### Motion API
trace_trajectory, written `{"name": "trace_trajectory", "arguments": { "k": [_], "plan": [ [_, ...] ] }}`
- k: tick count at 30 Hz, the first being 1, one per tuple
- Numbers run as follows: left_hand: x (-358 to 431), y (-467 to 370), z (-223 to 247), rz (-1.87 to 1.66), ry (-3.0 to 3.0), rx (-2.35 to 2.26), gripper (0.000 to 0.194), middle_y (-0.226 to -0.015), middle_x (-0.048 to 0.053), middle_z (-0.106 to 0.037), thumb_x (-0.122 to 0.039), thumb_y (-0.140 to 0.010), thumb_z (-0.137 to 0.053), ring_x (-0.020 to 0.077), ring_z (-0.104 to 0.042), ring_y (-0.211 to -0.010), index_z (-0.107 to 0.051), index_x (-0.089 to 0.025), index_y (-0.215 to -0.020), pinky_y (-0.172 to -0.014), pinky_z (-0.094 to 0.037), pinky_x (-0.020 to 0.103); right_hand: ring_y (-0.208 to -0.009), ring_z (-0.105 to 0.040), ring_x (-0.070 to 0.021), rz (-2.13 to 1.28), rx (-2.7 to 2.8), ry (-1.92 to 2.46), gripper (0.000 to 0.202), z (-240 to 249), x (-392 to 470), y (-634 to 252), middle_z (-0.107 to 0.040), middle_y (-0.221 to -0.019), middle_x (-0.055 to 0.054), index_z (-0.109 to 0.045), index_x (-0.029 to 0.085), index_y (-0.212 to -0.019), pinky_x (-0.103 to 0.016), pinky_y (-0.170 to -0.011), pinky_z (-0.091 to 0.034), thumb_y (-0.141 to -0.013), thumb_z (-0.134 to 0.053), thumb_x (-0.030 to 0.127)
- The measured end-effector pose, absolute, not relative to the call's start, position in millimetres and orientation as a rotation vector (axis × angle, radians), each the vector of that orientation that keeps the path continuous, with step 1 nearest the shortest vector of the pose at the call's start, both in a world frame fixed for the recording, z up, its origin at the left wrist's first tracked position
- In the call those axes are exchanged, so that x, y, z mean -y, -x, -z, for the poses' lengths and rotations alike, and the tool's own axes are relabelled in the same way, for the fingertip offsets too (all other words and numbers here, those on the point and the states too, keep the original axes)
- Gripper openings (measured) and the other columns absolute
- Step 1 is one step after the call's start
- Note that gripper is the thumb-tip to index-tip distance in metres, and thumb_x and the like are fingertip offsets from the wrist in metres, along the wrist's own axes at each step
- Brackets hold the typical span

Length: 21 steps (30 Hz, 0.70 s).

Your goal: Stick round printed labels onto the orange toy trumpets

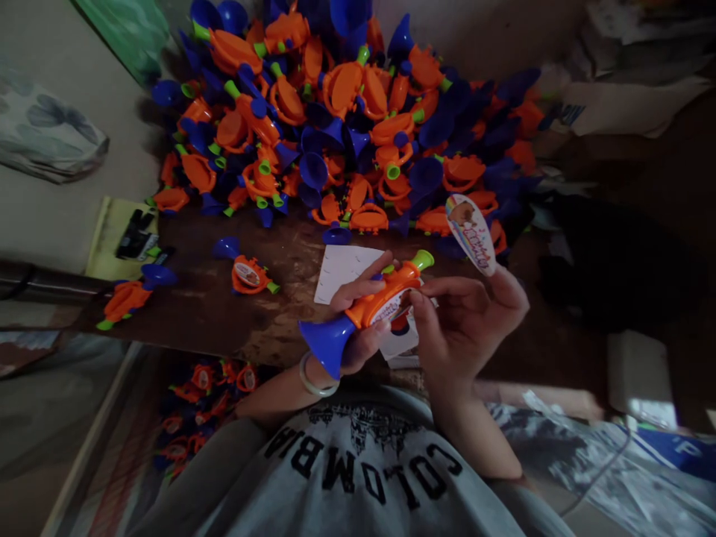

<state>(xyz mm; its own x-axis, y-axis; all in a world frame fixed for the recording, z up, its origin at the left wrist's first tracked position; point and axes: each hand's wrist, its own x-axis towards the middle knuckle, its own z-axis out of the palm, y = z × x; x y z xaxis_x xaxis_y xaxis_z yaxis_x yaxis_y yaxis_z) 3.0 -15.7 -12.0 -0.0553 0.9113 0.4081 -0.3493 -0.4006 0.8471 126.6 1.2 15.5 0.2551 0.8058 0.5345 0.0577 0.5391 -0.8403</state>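
Observation:
My left hand point(358, 350), with a pale bangle at the wrist, is closed around a toy trumpet point(363, 307). It has an orange body, a blue bell pointing left toward me and a green mouthpiece at the upper right. An oval printed sticker point(385, 307) lies on the body's flat side. Thumb and index finger of my right hand point(464, 328) pinch at the right end of that sticker. Another oval sticker point(470, 233) clings to a raised fingertip of the same hand. Behind the trumpet lies a white sheet point(347, 268); printed paper point(401, 343) shows partly beneath it.
A large heap of toy trumpets point(347, 97) covers the back of the brown table point(195, 313). One stickered trumpet point(249, 276) and another trumpet point(128, 298) lie at left. More stickered trumpets point(204, 380) sit below the table edge. A dark bundle point(615, 261) is at right.

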Motion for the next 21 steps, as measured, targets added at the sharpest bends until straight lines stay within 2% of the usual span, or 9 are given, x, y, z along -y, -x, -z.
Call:
{"name": "trace_trajectory", "arguments": {
  "k": [4,11,14,17,19,21],
  "plan": [
    [16,-2,13,-1.639,-1.280,-0.690,0.034,-0.167,0.006,-0.053,-0.033,-0.099,-0.068,0.0349,-0.050,-0.156,-0.059,-0.035,-0.131,-0.128,-0.041,0.059,-0.077,-0.071,-0.0142,-0.637,1.229,0.880,0.075,-17,-2,-127,-0.069,-0.093,0.008,-0.049,0.042,-0.144,-0.033,-0.073,-0.066,-0.086,-0.079,0.006],
    [15,1,17,-1.633,-1.345,-0.691,0.039,-0.169,0.004,-0.051,-0.028,-0.100,-0.066,0.0334,-0.047,-0.158,-0.060,-0.038,-0.137,-0.132,-0.038,0.059,-0.075,-0.069,-0.0153,-0.581,1.225,0.923,0.072,-9,-11,-130,-0.068,-0.091,0.007,-0.049,0.041,-0.141,-0.036,-0.073,-0.066,-0.083,-0.083,0.014],
    [14,1,18,-1.656,-1.309,-0.584,0.043,-0.167,0.005,-0.054,-0.027,-0.099,-0.068,0.0323,-0.050,-0.157,-0.059,-0.037,-0.140,-0.129,-0.044,0.056,-0.098,-0.070,-0.0190,-0.389,1.154,0.970,0.080,-2,-22,-138,-0.067,-0.112,0.002,-0.050,0.041,-0.142,-0.040,-0.087,-0.064,-0.076,-0.090,0.020],
    [14,-3,18,-1.605,-1.182,-0.544,0.049,-0.166,0.006,-0.054,-0.032,-0.099,-0.069,0.0317,-0.055,-0.153,-0.055,-0.037,-0.146,-0.128,-0.046,0.056,-0.127,-0.066,-0.0240,-0.600,1.158,0.955,0.077,-1,-24,-141,-0.062,-0.137,-0.005,-0.045,0.040,-0.148,-0.046,-0.103,-0.062,-0.083,-0.087,0.034],
    [14,-6,21,-1.588,-1.098,-0.595,0.049,-0.166,0.006,-0.054,-0.038,-0.100,-0.070,0.0315,-0.054,-0.153,-0.053,-0.037,-0.146,-0.130,-0.043,0.057,-0.121,-0.070,-0.0242,-0.862,1.231,0.889,0.077,-4,-22,-139,-0.062,-0.143,-0.006,-0.042,0.041,-0.150,-0.046,-0.098,-0.065,-0.086,-0.085,0.041],
    [14,-9,26,-1.585,-1.030,-0.627,0.049,-0.168,0.006,-0.052,-0.045,-0.100,-0.069,0.0313,-0.050,-0.157,-0.054,-0.037,-0.146,-0.131,-0.042,0.055,-0.108,-0.073,-0.0210,-0.876,1.221,0.859,0.075,-8,-22,-138,-0.062,-0.142,-0.005,-0.043,0.042,-0.147,-0.041,-0.088,-0.067,-0.086,-0.086,0.038]
  ]
}}
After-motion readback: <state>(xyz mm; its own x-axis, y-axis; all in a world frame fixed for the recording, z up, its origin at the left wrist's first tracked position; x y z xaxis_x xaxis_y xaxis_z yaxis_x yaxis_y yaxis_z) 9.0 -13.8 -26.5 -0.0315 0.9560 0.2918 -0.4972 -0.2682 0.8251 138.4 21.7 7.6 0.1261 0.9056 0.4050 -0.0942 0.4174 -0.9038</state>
